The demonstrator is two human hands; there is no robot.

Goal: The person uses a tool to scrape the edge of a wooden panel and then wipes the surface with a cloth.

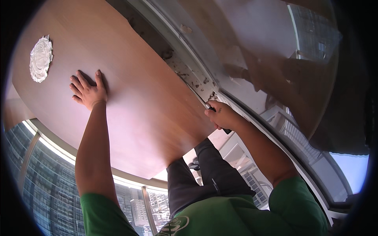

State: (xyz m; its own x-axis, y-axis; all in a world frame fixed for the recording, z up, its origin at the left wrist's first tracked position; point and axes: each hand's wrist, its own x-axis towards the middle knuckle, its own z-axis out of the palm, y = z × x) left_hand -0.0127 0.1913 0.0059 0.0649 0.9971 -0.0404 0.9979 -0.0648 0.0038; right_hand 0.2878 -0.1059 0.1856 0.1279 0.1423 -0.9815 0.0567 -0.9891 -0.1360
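My left hand lies flat on a smooth brown wooden panel, fingers spread, holding nothing. My right hand is closed around a small tool with a dark handle. The tool's pale tip meets the panel's right edge, where it borders a dirty grey window frame channel. Most of the tool is hidden inside my fist.
A white round ornament is fixed to the panel at upper left. Specks of grime sit along the frame channel. A large glass pane with reflections runs to the right. More windows with high-rise buildings show at lower left. My dark trousers are below.
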